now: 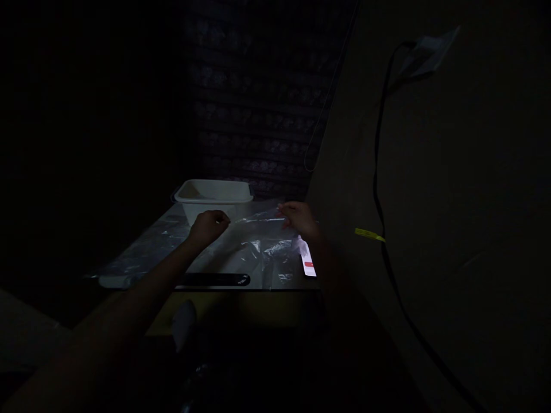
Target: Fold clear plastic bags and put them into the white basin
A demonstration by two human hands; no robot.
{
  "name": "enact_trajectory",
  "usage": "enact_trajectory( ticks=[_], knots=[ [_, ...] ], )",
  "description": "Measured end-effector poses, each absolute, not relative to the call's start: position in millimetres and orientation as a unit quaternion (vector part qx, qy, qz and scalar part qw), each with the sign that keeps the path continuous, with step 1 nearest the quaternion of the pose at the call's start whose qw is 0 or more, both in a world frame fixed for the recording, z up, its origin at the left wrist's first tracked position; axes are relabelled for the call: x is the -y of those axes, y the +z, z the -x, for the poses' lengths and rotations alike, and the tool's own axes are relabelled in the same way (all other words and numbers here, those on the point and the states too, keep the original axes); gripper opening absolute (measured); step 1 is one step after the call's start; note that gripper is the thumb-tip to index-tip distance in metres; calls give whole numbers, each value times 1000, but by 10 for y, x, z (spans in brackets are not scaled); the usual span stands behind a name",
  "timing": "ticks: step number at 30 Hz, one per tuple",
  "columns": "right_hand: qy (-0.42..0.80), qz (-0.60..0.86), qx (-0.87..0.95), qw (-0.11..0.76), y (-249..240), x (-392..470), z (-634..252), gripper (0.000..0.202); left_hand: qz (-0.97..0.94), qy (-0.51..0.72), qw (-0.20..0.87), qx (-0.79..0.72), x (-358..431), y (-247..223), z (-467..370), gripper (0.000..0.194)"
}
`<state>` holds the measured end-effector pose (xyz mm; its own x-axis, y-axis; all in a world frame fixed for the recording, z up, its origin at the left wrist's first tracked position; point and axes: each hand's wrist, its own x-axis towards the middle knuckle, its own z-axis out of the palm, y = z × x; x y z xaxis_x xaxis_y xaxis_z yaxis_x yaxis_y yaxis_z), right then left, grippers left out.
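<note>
A clear plastic bag [262, 221] is stretched between my two hands above the table. My left hand [209, 225] is closed in a pinch at the bag's left end, in front of the white bin. At its right end, my right hand [299, 218] grips the plastic between thumb and fingers. More clear plastic [278, 258] lies on the table below my right hand, and another crumpled sheet [148, 249] spreads over the table's left side. The scene is very dark, so the edges of the plastic are hard to tell.
The white bin [215, 201] stands at the back of the table [224, 261]. A dark strip [215, 279] lies along the front edge. A lit phone [308, 261] is at the right. A black cable [376, 172] with a yellow tag [369, 234] runs down the right wall.
</note>
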<state>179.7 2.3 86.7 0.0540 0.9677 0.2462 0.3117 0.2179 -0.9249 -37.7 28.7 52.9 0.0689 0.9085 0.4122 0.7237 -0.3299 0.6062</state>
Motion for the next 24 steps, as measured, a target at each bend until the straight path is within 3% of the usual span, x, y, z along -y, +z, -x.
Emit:
enact_trajectory(
  ticks=[4, 8, 10, 13, 15, 24],
  knots=[
    [363, 546, 578, 485, 850, -11, -1791, 16, -661, 377, 308, -571, -171, 569, 287, 15],
    [360, 538, 588, 485, 861, -9, -1785, 17, -578, 357, 511, -526, -72, 512, 140, 55],
    [361, 533, 592, 485, 867, -5, -1785, 16, -550, 369, 544, -516, -73, 448, 74, 51],
    [362, 534, 593, 482, 866, 4, -1795, 15, -501, 420, 563, -505, -119, 385, 25, 22],
    [361, 541, 591, 476, 861, 11, -1809, 15, -489, 448, 565, -491, -150, 400, 40, 15],
    [305, 551, 606, 485, 925, 12, -1827, 14, -636, 490, 359, -476, -76, 763, 210, 21]
  ],
)
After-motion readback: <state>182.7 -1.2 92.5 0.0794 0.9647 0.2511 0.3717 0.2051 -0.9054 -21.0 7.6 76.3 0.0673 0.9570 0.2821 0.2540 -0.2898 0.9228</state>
